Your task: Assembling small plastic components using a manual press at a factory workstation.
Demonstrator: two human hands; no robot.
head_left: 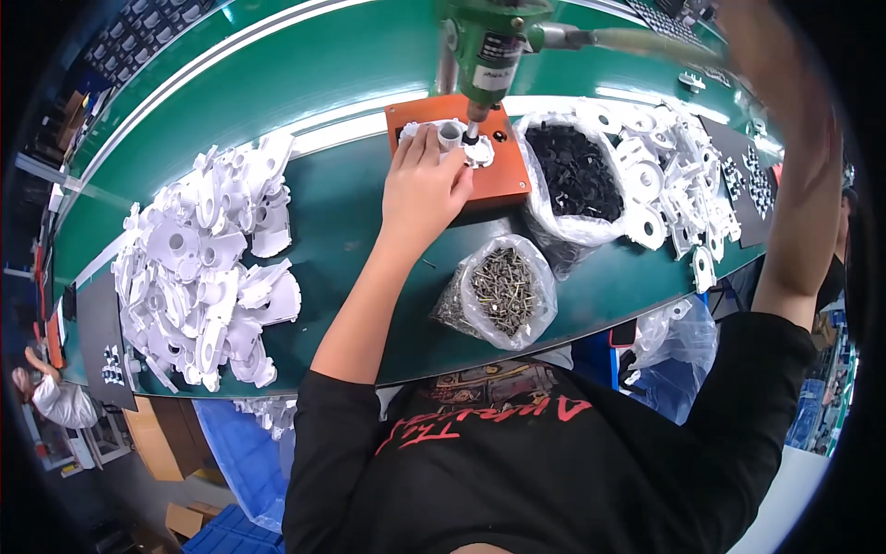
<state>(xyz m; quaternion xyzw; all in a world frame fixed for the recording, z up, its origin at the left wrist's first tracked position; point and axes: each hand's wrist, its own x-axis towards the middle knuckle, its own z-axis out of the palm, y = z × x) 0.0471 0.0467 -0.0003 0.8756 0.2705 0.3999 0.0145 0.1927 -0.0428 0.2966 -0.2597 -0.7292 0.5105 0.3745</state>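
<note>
My left hand (425, 175) holds a white plastic part (449, 135) with a round tube on the orange fixture block (506, 175), its fingers curled over the part's near side. Right above the part stands a green hand press (489, 55), its metal ram (474, 125) reaching down to a small black piece (470, 141) on the part. Up at the far right, my right hand (759, 46) is round the outer end of the press lever (637, 42); motion blurs its fingers.
White plastic parts lie heaped at the left (198, 268) and at the right (669, 175). Beside the fixture stands a bag of black pieces (572, 171); nearer me is a bag of screws (503, 291). Blue bins (245, 462) are below the green table (341, 249). Another person (60, 397) is at far left.
</note>
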